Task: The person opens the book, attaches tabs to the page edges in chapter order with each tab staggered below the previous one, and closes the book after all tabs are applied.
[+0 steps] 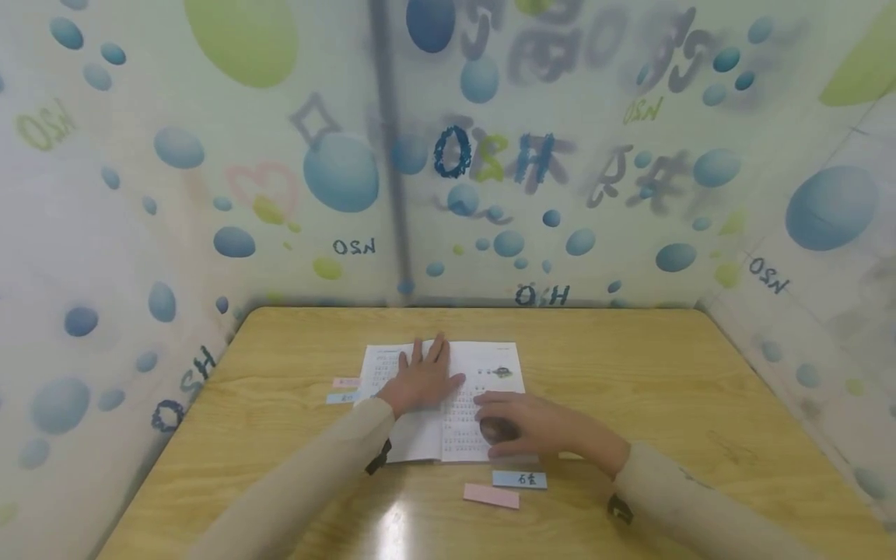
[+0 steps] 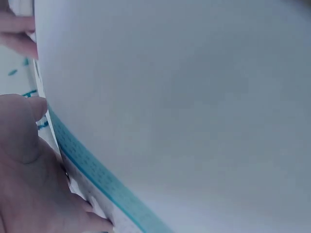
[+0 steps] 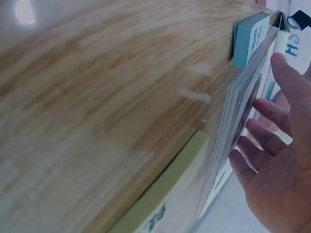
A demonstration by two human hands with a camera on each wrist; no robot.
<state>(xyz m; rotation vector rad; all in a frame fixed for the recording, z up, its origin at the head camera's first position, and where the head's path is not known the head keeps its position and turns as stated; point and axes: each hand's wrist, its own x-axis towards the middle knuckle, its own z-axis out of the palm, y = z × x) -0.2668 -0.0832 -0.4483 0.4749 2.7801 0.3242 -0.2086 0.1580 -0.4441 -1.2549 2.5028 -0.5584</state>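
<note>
An open book with printed pages lies on the table. My left hand rests across its left page and the fold, fingers spread and straight. Above the right page my right hand is arched, its thumb and fingers apart, with a dark oval patch between them. In the right wrist view, the fingertips of the right hand are right at the page. A pale page with a teal band fills most of the left wrist view, beside the left hand.
A blue strip with handwriting and a pink strip lie in front of the book. Another pink strip and blue strip lie at its left edge. A yellow strip is near the right wrist. Patterned walls border the table.
</note>
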